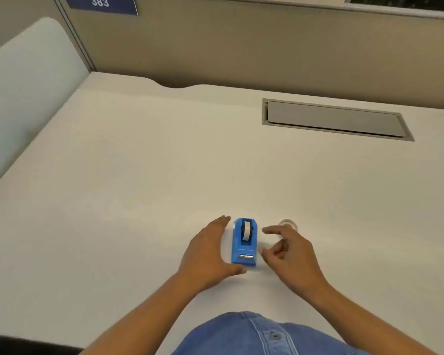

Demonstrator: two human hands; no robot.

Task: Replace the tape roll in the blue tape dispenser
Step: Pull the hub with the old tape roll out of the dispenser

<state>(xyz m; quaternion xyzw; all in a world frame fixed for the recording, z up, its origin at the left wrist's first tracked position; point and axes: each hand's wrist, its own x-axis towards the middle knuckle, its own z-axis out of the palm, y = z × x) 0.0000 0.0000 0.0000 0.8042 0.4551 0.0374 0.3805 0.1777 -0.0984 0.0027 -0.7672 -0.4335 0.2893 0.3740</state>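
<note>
White desk (139, 175) | blue tape dispenser (244, 243) between both hands' open fingers (222, 221)

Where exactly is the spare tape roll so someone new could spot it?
On the white desk, find the blue tape dispenser between the hands. The spare tape roll lies just right of it, beyond the right hand: a small clear ring, not blue.
</note>
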